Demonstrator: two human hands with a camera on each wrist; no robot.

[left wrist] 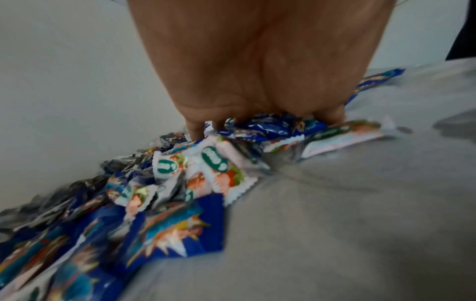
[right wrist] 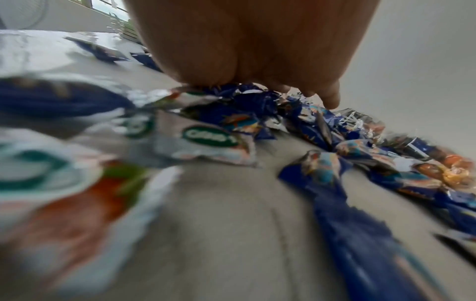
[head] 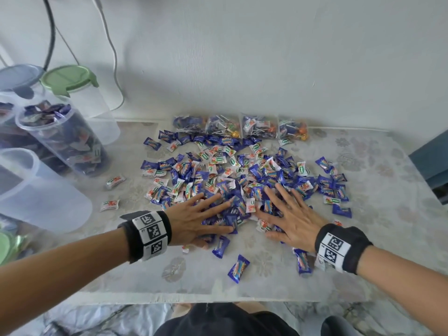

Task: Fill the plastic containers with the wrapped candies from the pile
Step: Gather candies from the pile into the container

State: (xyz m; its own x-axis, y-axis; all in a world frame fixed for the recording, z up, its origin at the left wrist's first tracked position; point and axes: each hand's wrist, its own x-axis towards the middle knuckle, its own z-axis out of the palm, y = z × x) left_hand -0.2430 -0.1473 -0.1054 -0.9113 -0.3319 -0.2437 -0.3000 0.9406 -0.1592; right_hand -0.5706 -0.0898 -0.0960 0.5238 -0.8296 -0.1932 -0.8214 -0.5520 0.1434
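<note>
Two hands flat on near edge of candy pile (head: 242,175), mid-table: left hand (head: 201,218) and right hand (head: 289,220), fingers spread, gripping nothing. Step, likely: gathering a scoop. Next: cup together, carry left to empty container (head: 36,190).

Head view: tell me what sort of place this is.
Probably a room in a home, not a factory line: a table with a floral-patterned cloth set against a plain white plastered wall, loose cables hanging down it, and household clear plastic containers with green and grey lids.
</note>
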